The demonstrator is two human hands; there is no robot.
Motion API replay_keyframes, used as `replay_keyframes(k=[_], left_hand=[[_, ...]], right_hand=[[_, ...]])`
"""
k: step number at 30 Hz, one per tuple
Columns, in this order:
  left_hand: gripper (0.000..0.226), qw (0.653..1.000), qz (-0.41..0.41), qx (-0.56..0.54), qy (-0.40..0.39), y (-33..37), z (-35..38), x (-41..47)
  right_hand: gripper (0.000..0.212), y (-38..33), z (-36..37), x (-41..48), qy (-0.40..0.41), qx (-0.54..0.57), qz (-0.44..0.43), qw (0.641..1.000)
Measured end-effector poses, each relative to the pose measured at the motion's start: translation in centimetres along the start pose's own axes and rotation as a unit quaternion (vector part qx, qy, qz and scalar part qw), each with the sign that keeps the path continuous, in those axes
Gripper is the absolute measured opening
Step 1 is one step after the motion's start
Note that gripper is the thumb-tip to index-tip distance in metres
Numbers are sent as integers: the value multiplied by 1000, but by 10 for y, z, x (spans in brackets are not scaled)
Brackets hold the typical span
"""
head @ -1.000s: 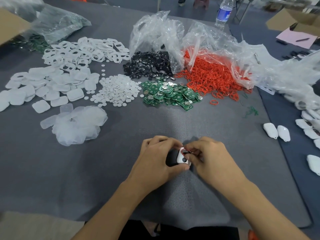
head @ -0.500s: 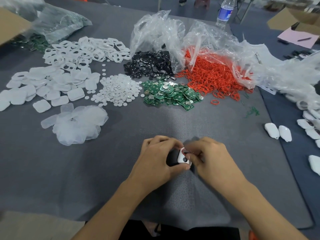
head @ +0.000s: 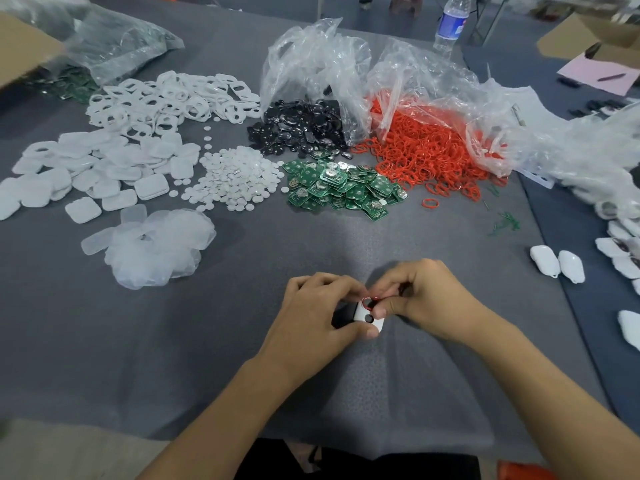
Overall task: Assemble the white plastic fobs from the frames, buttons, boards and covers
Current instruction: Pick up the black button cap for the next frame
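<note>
My left hand grips a small white fob with a dark round hole, thumb under it and fingers curled over its top. My right hand pinches a red ring at the fob's upper end. Both hands meet low over the grey table near its front middle. Parts lie in heaps farther back: white frames, white covers, white round buttons, green boards, black pieces and red rings.
Clear film pieces lie at the left. Crumpled plastic bags stand behind the heaps. Finished white fobs lie at the right, a water bottle at the back, cardboard boxes in the far corners.
The red ring now shows plainly around the fob's upper end, with my right fingers shifted slightly on it. My left hand's hold is the same.
</note>
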State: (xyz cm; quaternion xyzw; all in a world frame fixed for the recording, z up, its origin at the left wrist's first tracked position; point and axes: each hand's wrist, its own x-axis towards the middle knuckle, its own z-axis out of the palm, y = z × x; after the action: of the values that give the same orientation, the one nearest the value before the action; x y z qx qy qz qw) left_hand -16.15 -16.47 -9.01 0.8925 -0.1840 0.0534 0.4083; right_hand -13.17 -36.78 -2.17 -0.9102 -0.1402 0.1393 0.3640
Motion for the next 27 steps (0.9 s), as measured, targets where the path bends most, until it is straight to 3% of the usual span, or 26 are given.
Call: replay_keyframes(k=[5,7,15,18,21,23,27], left_hand=[[46,1000,-14,6,-12,-3,3,0],[44,1000,-5,15,-15,-4,3,1],[33,998,51,30,5,-3,5,-1],[32,998,59,29,16,-1,5,-2],[35,998,55,26,12,-1,3,-2],[38,999,40,27,5,-1,2,-1],[39,998,42,43,11,4,2,-1]], right_hand=[[22,-6,-13,17,-100,68,40,992],[23,-9,-16,26,-131,38,52,989],[25,-23,-13,48,-161,-67,170,970],[25,-25,-14,46,-153,-63,170,971],[23,-15,-9,27,-75,-43,122,989],[27,-4,7,3,30,1,75,997],[20,15,50,-39,248,-21,-76,966]])
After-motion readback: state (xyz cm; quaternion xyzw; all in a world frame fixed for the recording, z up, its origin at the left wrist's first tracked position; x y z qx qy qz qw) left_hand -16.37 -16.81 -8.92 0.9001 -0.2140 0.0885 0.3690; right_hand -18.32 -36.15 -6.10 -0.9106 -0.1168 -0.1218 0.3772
